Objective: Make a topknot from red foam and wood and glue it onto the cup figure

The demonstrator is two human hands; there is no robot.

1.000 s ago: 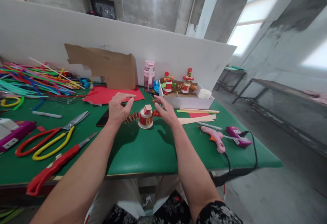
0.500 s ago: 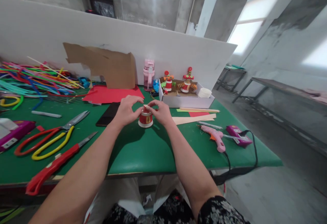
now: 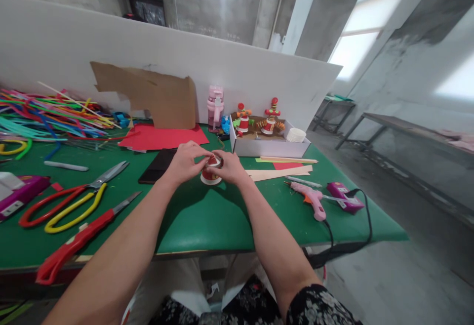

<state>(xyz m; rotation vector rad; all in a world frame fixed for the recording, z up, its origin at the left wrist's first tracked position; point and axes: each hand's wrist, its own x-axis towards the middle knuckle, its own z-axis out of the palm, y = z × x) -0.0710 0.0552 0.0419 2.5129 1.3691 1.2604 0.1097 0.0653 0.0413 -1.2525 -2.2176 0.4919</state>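
Note:
A small red paper cup (image 3: 210, 177) with a white rim stands upside down on the green table. A narrow red and pale piece (image 3: 212, 160) sits on its top, partly hidden by fingers. My left hand (image 3: 186, 162) is closed, its thumb and fingertips pressed against the upper left of the cup. From the other side, my right hand (image 3: 230, 167) curls its thumb and index finger round the cup's upper part. The fingers hide most of the cup's side.
At right lie a pink glue gun (image 3: 313, 199), a purple power strip (image 3: 344, 197) and paper strips (image 3: 283, 172). Behind stands a white box (image 3: 270, 148) with cup figures. Scissors (image 3: 91, 186), a red-handled cutting tool (image 3: 85, 236) and a black slab (image 3: 157, 166) lie at left.
Both hands have closed in round the top of the cup. The right fingers now cover more of its front, and the left fingertips have come nearer the right ones.

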